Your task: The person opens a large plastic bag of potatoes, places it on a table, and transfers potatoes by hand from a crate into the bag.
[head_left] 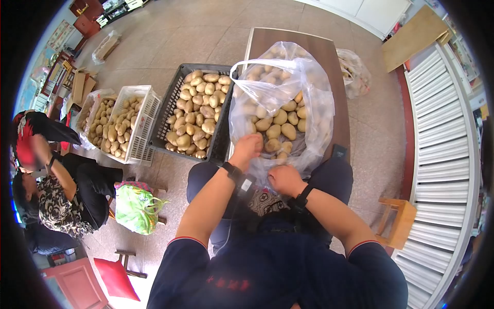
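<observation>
A large clear plastic bag [321, 103] of potatoes [280, 117] stands in front of me on a brown table, its mouth partly open toward me. My left hand [248, 149] is closed on the near left edge of the bag. Lower and to the right, my right hand [285, 180] is also closed, gripping the bag's near edge. Just beyond my hands, a few potatoes lie low in the bag's opening. White bag handles [265, 63] stretch across the far part of the heap.
Left of the table [337, 77] is a black crate [154, 135] full of potatoes, then a white crate [146, 116] with more. Two people sit at the left, near a stool with a green bag [136, 208]. A wooden stool [400, 224] and white radiator [440, 170] are at right.
</observation>
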`<state>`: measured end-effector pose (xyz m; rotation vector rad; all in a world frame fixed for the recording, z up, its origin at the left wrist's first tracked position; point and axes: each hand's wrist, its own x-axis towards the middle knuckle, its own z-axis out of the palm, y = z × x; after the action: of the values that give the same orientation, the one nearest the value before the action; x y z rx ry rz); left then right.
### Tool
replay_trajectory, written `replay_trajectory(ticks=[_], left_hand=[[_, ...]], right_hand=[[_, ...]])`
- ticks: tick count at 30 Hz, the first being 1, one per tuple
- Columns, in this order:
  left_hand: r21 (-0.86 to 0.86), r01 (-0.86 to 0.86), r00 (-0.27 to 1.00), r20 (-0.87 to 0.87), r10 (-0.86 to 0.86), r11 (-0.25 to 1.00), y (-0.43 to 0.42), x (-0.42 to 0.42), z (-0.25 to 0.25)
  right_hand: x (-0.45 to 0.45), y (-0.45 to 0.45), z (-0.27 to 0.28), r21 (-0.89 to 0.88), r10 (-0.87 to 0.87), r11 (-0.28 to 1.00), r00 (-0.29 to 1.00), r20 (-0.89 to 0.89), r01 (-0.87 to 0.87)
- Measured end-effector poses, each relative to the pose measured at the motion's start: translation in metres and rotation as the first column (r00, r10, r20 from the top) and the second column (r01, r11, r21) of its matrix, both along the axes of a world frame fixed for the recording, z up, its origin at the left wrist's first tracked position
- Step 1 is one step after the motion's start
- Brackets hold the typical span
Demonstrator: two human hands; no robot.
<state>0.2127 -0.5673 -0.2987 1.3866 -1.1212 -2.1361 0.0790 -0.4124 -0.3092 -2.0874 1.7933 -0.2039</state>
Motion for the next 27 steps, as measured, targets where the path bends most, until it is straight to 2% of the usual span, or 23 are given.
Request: replay_trajectory(ticks=[1,2,4,5,7,9,10,12,17,19,22,26,27], left_hand=[[-0.006,0.006,1.0,0.012,-0.006,1.0,-0.001,0.0,-0.001],[-0.011,0.001,1.0,0.014,-0.001,1.0,-0.001,0.0,-0.001],[-0.014,-0.008,0.998,0.058,0.008,1.0,-0.002,0.0,-0.002],[-0.021,-0.028,0.998,0.063,0.029,0.999,-0.001,-0.001,-0.008],[-0.086,-0.069,0.997,0.013,0.07,0.994,-0.001,0.003,-0.029],[-0.078,-0.082,0.997,-0.002,0.082,0.994,-0.002,0.004,-0.038],[-0.073,-0.094,0.996,0.005,0.095,0.993,0.0,0.006,-0.032],[-0.078,-0.127,0.992,0.007,0.128,0.989,0.001,0.01,-0.02],[-0.092,-0.102,0.995,-0.02,0.101,0.991,0.001,0.016,-0.017],[-0.098,-0.111,0.994,-0.018,0.109,0.989,-0.002,0.016,-0.022],[-0.121,-0.104,0.994,-0.003,0.105,0.987,-0.002,0.019,-0.022],[-0.106,-0.106,0.994,0.024,0.109,0.989,-0.004,0.017,-0.026],[-0.128,-0.073,0.997,0.009,0.075,0.989,-0.006,0.017,-0.032]], right_hand=[[0.0,-0.003,0.003,0.096,-0.04,0.995,0.998,0.046,0.035],[0.0,-0.003,0.004,0.092,-0.034,0.995,0.998,0.047,0.03],[-0.003,-0.002,0.006,0.039,-0.27,0.962,0.924,0.27,0.27],[-0.006,-0.004,0.01,0.034,-0.249,0.968,0.928,0.277,0.249],[-0.012,-0.012,0.019,-0.048,-0.326,0.933,0.894,0.307,0.357],[-0.021,-0.02,0.008,-0.246,-0.26,0.913,0.928,0.266,0.326],[-0.02,-0.024,0.01,-0.254,-0.221,0.922,0.934,0.28,0.294],[-0.02,-0.032,0.021,-0.204,-0.336,0.899,0.909,0.246,0.387],[-0.015,-0.052,0.022,-0.134,-0.324,0.93,0.935,0.141,0.343],[-0.011,-0.058,0.024,-0.028,-0.363,0.932,0.932,-0.022,0.362],[-0.01,-0.064,0.018,-0.027,-0.331,0.944,0.94,-0.083,0.33],[-0.014,-0.065,0.021,-0.055,-0.303,0.952,0.952,-0.052,0.3],[-0.015,-0.063,0.022,-0.066,-0.347,0.936,0.938,-0.013,0.346]])
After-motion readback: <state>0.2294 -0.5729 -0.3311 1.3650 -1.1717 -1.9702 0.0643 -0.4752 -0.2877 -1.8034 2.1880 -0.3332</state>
